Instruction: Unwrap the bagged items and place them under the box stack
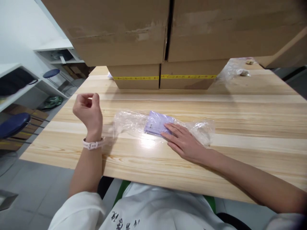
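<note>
— Looking at the middle of the frame: what lies under the right hand?

— Its fingers are flat and spread, pressing a clear plastic bag onto the wooden table. Inside the bag sits a lilac packet, just left of the fingertips, which touch its near corner through the plastic. The hand pins rather than grasps; nothing is clamped.

— And the left hand?

— Raised at centre left, clear of the table, fingers curled loosely inward with nothing between them. A pale wristband circles the wrist. It is near the bag's left end but apart from it.

— What crowds the space?

— Cardboard boxes with yellow tape stand at the far edge of the table, upper centre, and larger ones fill the top of the frame, hiding whatever is behind. More crumpled plastic lies at upper right. Off the table, at the left, are blue stools and white shelves.
</note>
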`<act>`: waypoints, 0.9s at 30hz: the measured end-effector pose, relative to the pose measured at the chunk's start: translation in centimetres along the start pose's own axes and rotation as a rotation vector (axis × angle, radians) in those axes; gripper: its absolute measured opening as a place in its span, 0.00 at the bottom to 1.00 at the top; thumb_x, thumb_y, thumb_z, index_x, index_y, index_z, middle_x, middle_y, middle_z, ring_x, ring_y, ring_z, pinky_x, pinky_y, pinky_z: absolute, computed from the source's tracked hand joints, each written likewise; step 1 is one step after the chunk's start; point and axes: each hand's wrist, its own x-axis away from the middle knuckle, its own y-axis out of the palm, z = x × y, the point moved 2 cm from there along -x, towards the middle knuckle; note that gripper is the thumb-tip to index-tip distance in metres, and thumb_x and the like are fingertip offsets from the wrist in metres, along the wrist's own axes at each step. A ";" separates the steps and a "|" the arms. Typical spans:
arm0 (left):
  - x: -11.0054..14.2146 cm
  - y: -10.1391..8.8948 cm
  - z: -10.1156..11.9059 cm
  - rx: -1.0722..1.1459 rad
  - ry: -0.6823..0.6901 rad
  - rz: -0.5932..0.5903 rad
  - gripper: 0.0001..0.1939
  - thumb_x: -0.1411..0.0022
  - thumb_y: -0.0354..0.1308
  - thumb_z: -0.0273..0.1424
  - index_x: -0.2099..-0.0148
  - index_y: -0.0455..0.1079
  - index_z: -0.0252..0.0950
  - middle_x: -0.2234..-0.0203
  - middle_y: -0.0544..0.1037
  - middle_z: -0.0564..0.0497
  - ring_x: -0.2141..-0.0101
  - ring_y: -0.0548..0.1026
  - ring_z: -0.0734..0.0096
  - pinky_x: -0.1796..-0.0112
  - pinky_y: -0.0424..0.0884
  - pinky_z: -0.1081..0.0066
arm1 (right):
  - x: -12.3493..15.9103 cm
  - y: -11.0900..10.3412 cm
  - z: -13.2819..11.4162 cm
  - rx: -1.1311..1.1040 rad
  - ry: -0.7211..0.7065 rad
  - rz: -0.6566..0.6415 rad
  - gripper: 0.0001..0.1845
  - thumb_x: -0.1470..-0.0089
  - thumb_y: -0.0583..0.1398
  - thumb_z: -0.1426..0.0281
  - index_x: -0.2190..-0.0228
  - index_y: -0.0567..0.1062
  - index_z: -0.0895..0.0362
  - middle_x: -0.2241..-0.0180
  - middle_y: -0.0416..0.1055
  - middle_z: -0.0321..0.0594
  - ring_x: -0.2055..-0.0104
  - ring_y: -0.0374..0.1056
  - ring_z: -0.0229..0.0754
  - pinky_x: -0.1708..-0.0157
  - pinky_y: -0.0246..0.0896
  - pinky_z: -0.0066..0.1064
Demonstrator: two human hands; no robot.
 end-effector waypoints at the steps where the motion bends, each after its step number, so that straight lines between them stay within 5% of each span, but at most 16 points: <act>1: 1.0 0.4 1.0 0.022 0.057 -0.012 0.09 0.33 0.61 0.35 0.61 0.73 0.34 0.76 0.70 0.61 0.69 0.71 0.76 0.64 0.63 0.67 | 0.0 0.0 0.0 -0.001 0.002 0.004 0.22 0.28 0.52 0.66 0.39 0.72 0.55 0.32 0.63 0.52 0.30 0.59 0.54 0.34 0.61 0.56; 3: 3.8 1.8 3.2 0.092 0.248 -0.238 0.10 0.32 0.61 0.39 0.59 0.76 0.37 0.66 0.80 0.55 0.62 0.77 0.69 0.57 0.71 0.63 | -0.1 -0.1 -0.1 -0.002 -0.001 0.011 0.21 0.28 0.52 0.66 0.39 0.73 0.56 0.32 0.63 0.53 0.30 0.59 0.55 0.35 0.61 0.57; 5: 6.9 3.5 4.7 0.132 0.471 -0.618 0.15 0.31 0.61 0.41 0.49 0.76 0.38 0.51 0.81 0.46 0.48 0.77 0.59 0.45 0.70 0.56 | -0.1 -0.1 -0.2 -0.003 0.002 0.007 0.22 0.28 0.52 0.67 0.39 0.73 0.56 0.32 0.63 0.54 0.30 0.59 0.55 0.35 0.62 0.57; 8: 10.7 5.3 4.3 0.076 0.571 -1.119 0.35 0.36 0.65 0.50 0.32 0.66 0.40 0.29 0.62 0.37 0.29 0.56 0.46 0.33 0.56 0.46 | -0.2 -0.3 -0.3 0.009 -0.004 0.005 0.22 0.28 0.52 0.66 0.39 0.72 0.55 0.32 0.63 0.52 0.30 0.59 0.54 0.35 0.62 0.55; 10: 11.8 5.8 3.2 0.003 0.561 -1.300 0.47 0.40 0.67 0.55 0.27 0.58 0.41 0.25 0.52 0.36 0.26 0.45 0.41 0.31 0.47 0.40 | -0.4 -0.8 -0.4 0.032 -0.027 0.023 0.22 0.28 0.52 0.66 0.38 0.72 0.56 0.33 0.64 0.53 0.30 0.59 0.54 0.36 0.63 0.52; 14: 11.9 6.1 1.7 -0.093 0.543 -1.380 0.50 0.39 0.66 0.55 0.24 0.51 0.45 0.24 0.48 0.38 0.25 0.44 0.41 0.30 0.42 0.38 | -0.7 -3.0 0.9 0.149 0.039 0.056 0.25 0.29 0.52 0.68 0.35 0.67 0.58 0.36 0.68 0.56 0.39 0.69 0.55 0.43 0.67 0.49; 17: 11.5 6.2 1.7 -0.110 0.545 -1.370 0.47 0.37 0.65 0.52 0.24 0.52 0.44 0.25 0.51 0.39 0.26 0.47 0.43 0.30 0.43 0.40 | -0.5 -5.7 3.5 0.263 0.136 0.013 0.21 0.32 0.54 0.69 0.41 0.74 0.57 0.55 0.80 0.51 0.56 0.75 0.53 0.55 0.66 0.46; 19: 11.4 6.2 1.9 -0.107 0.543 -1.346 0.40 0.32 0.63 0.48 0.25 0.54 0.45 0.26 0.54 0.40 0.27 0.50 0.45 0.30 0.45 0.41 | 0.1 -7.8 5.4 0.286 0.145 -0.012 0.16 0.31 0.54 0.68 0.52 0.81 0.54 0.67 0.80 0.45 0.63 0.74 0.51 0.61 0.62 0.43; 22: 11.5 6.2 2.0 -0.110 0.545 -1.307 0.31 0.28 0.58 0.42 0.27 0.59 0.46 0.27 0.58 0.42 0.28 0.55 0.46 0.31 0.49 0.41 | 1.2 -11.0 7.4 0.243 0.125 0.024 0.19 0.29 0.53 0.61 0.63 0.83 0.49 0.69 0.80 0.40 0.68 0.73 0.47 0.70 0.59 0.38; 27: 11.6 6.1 2.1 -0.128 0.583 -1.265 0.29 0.28 0.59 0.39 0.28 0.62 0.46 0.29 0.62 0.41 0.29 0.59 0.45 0.32 0.54 0.40 | 2.3 -15.4 8.0 0.203 0.117 0.128 0.23 0.30 0.51 0.49 0.63 0.82 0.43 0.66 0.81 0.33 0.69 0.75 0.42 0.76 0.62 0.36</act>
